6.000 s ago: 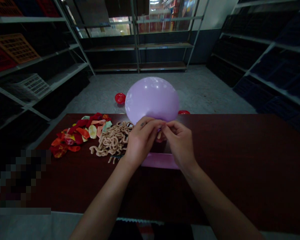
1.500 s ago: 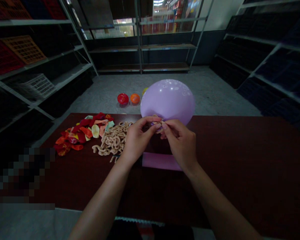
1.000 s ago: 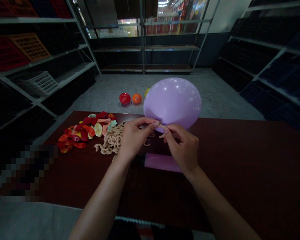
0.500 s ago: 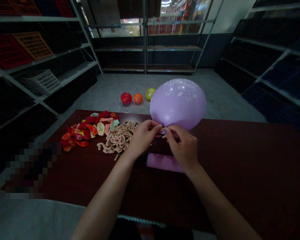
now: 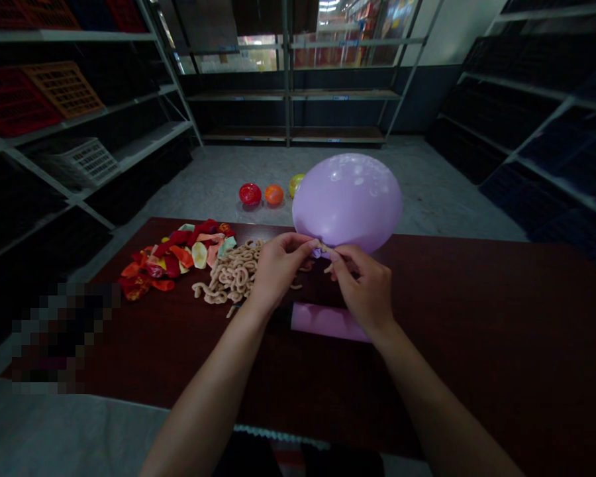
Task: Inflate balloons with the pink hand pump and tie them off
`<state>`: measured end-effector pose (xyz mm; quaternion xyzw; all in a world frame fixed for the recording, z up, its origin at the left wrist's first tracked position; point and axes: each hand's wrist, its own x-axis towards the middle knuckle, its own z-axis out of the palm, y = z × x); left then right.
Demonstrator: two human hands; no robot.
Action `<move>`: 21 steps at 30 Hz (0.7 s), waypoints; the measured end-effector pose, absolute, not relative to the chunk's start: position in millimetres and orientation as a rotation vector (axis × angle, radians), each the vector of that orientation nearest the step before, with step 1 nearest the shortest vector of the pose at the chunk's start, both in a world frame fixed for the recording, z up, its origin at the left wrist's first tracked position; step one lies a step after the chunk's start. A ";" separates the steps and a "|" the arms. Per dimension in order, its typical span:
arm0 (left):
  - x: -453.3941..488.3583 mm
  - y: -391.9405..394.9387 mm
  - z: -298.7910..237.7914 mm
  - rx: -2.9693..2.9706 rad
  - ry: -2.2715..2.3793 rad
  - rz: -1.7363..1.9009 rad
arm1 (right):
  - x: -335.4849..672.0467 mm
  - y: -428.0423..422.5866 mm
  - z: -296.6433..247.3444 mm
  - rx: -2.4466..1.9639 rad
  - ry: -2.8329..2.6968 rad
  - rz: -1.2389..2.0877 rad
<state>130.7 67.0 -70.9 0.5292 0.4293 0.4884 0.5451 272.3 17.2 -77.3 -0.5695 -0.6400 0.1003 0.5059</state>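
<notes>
An inflated purple balloon (image 5: 347,201) with pale printed marks floats just above the dark red table (image 5: 477,318). My left hand (image 5: 277,268) pinches its neck from the left. My right hand (image 5: 365,288) pinches the same neck from the right, with a small tan clip between the fingertips. Both hands are closed on the neck. A pile of tan clips (image 5: 233,278) lies just left of my left hand. A purple tube, probably a hand pump (image 5: 328,321), lies on the table under my right wrist.
A heap of flat red, orange and pale balloons (image 5: 171,258) lies at the table's left end. Red (image 5: 249,193), orange (image 5: 273,194) and yellow-green (image 5: 296,185) inflated balloons rest on the floor beyond. Metal shelving lines both sides and the back. A blurred patch (image 5: 59,338) covers the near left.
The purple balloon has drifted right and then slightly back left, now hiding part of the yellow-green balloon. Both hands stay on the neck, fingers working at it.
</notes>
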 end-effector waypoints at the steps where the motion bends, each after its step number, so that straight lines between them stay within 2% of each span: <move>1: 130.6 67.2 -71.3 1.268 1.031 1.179 | 272.0 17.2 -77.3 -1.377 -1.545 0.252; 12: 133.1 65.3 -72.0 1.287 1.046 1.273 | 271.4 16.2 -75.8 -1.384 -1.537 0.252; 21: 134.7 66.2 -71.6 1.220 0.969 1.245 | 272.9 19.2 -77.0 -1.392 -1.465 0.393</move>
